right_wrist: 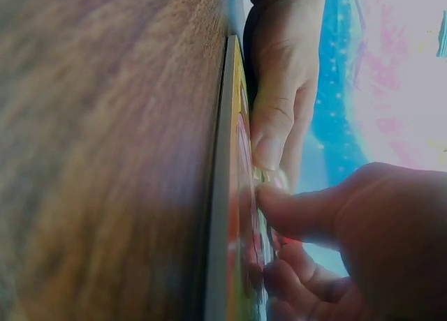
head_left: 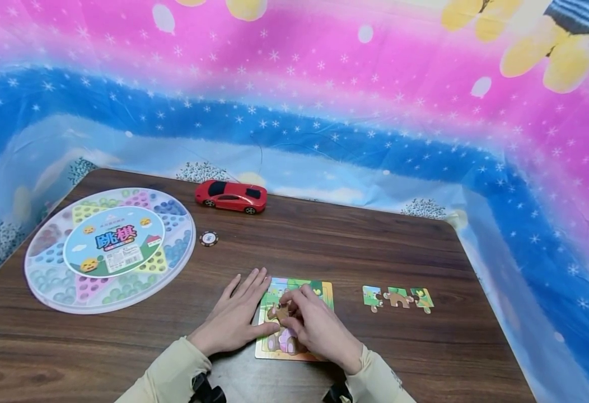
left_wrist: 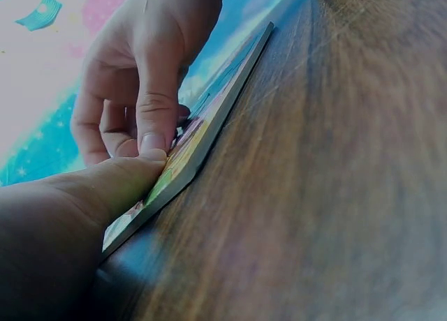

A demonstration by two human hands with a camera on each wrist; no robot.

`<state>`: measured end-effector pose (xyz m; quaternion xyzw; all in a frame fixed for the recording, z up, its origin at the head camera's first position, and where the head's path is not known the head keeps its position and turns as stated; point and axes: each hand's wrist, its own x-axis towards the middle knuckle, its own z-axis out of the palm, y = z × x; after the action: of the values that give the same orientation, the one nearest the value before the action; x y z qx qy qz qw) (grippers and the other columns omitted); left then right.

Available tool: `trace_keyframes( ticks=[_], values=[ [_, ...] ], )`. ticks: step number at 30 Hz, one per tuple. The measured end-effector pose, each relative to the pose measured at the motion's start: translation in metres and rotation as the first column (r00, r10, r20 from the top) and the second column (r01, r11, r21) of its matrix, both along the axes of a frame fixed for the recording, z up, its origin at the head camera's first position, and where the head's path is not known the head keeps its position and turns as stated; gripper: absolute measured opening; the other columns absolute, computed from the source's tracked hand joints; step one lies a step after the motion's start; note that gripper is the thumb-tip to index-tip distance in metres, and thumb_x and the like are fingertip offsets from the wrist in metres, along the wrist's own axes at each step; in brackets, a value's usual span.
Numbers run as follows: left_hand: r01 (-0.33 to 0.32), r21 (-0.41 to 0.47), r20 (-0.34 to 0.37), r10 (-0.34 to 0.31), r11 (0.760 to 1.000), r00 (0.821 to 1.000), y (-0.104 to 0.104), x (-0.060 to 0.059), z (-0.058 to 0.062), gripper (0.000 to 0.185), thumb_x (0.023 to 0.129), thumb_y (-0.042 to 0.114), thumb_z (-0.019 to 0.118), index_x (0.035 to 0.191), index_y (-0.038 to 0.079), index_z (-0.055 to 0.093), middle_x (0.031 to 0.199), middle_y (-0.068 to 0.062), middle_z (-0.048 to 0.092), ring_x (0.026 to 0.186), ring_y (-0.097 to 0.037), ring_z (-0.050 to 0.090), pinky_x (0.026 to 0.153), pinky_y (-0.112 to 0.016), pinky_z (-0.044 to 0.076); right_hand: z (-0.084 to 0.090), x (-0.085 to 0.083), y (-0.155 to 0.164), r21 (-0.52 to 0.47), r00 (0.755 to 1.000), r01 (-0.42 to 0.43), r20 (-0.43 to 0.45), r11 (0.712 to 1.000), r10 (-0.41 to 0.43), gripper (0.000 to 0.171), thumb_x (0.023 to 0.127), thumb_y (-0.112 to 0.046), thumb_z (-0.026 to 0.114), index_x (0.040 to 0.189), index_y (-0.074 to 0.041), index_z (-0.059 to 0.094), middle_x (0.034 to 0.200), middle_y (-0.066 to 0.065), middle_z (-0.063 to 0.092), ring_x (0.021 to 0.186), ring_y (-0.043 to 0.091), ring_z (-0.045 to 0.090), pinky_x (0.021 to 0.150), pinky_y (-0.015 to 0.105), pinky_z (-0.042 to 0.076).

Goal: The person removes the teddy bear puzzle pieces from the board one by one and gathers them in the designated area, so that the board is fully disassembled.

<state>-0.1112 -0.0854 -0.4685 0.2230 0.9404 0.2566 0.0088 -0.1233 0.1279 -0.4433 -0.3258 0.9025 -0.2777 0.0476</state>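
The brown wooden table (head_left: pixel 325 235) carries everything, with a bright pink and blue cloth (head_left: pixel 325 84) hung behind and around it. Toward the left edge lies a round board game (head_left: pixel 110 249) under a clear lid. A red toy car (head_left: pixel 231 196) stands near the far edge, and a small round chip (head_left: pixel 209 238) lies just in front of it, beside the game.

Near the front edge, about midway along, sits the puzzle board (head_left: pixel 325 291), flat on the wood. The left hand (head_left: pixel 234 322) lies on the board's left side with fingers straight and spread, thumb pressing the board's edge, as the left wrist view also shows. The right hand (head_left: pixel 317 324) has its fingers curled, pinching a brown puzzle piece (head_left: pixel 279 312) down onto the middle of the picture; whether the piece has seated fully is hidden under the fingers.

Three loose pieces (head_left: pixel 398 297) lie in a row to the right of the board, apart from it and close to one another, toward the right edge.

By my reading the puzzle is well along: most of the picture that shows looks filled, one piece is being fitted, and the three to the right remain to be placed. How much is open beneath the hands cannot be told.
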Motion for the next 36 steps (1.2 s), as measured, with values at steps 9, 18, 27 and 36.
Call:
trace_keyframes(
  ticks=[9,18,27,36],
  values=[
    [0.001,0.004,0.005,-0.001,1.000,1.000,0.0002,0.0001,0.0003,0.097,0.087,0.066,0.056,0.153,0.002,0.027,0.160,-0.013,0.019,0.148,-0.025,0.011,0.117,-0.049,0.003,0.0027,-0.0028,-0.0006,-0.117,0.986,0.009,0.165,0.993,0.010,0.019,0.092,-0.011,0.067,0.106,-0.020,0.057,0.087,-0.010,0.057,0.070,0.003,0.055,0.060,0.020,0.049],
    [0.005,0.012,0.000,-0.005,1.000,1.000,-0.0004,0.0004,-0.0001,0.095,0.087,0.065,0.056,0.152,0.002,0.028,0.159,-0.014,0.020,0.148,-0.027,0.013,0.116,-0.051,0.004,0.0036,-0.0021,-0.0004,-0.173,0.982,-0.020,0.180,0.985,0.051,0.015,0.094,-0.009,0.065,0.102,-0.018,0.056,0.085,-0.008,0.061,0.067,0.003,0.056,0.058,0.020,0.050],
    [0.009,0.011,0.010,-0.009,1.000,1.000,-0.0010,-0.0004,-0.0026,0.096,0.087,0.067,0.055,0.154,0.004,0.026,0.161,-0.012,0.017,0.148,-0.024,0.010,0.117,-0.048,0.002,0.0033,-0.0008,0.0007,-0.192,0.983,-0.035,0.169,0.981,0.068,0.016,0.095,-0.007,0.061,0.101,-0.019,0.053,0.084,-0.007,0.059,0.067,0.003,0.056,0.058,0.020,0.049],
    [0.008,0.007,0.017,-0.008,1.000,1.000,-0.0009,-0.0009,-0.0013,0.096,0.087,0.065,0.057,0.154,0.004,0.025,0.161,-0.012,0.017,0.148,-0.024,0.009,0.117,-0.048,0.001,0.0066,-0.0022,0.0028,-0.233,0.966,0.003,0.251,0.973,0.057,0.012,0.098,-0.008,0.055,0.105,-0.017,0.051,0.085,0.001,0.060,0.066,0.009,0.059,0.057,0.023,0.051]
  ],
)
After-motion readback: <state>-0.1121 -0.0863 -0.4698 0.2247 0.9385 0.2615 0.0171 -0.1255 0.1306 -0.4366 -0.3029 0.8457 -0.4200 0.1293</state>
